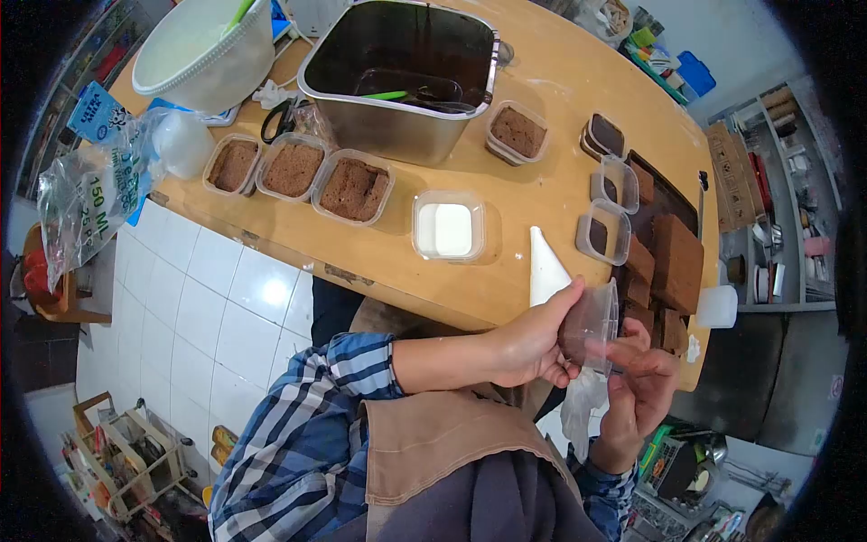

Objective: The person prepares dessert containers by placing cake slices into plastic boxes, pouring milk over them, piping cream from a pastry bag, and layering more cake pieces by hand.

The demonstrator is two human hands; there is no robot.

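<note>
My left hand (535, 339) is wrapped round a clear plastic cup (591, 327), tilted, with something brown at its bottom. At the cup's right side is my right hand (639, 388), its fingers bent near the rim; whether they grip anything is hard to make out. A translucent crumpled plastic piece (585, 406) hangs below the cup, between the hands. Just beyond my left hand lies a white piping bag (546, 271). Left of it stands a clear cup with white cream (447, 228). Brown cake blocks (677, 264) lie on a dark tray to the right.
Cups of brown cake (354, 187) line the table's (397, 262) near left edge. Behind them stand a deep metal pan (388, 126) and a white basin (208, 59). More small cups (607, 226) stand by the tray. A plastic bag (90, 194) overhangs the left end.
</note>
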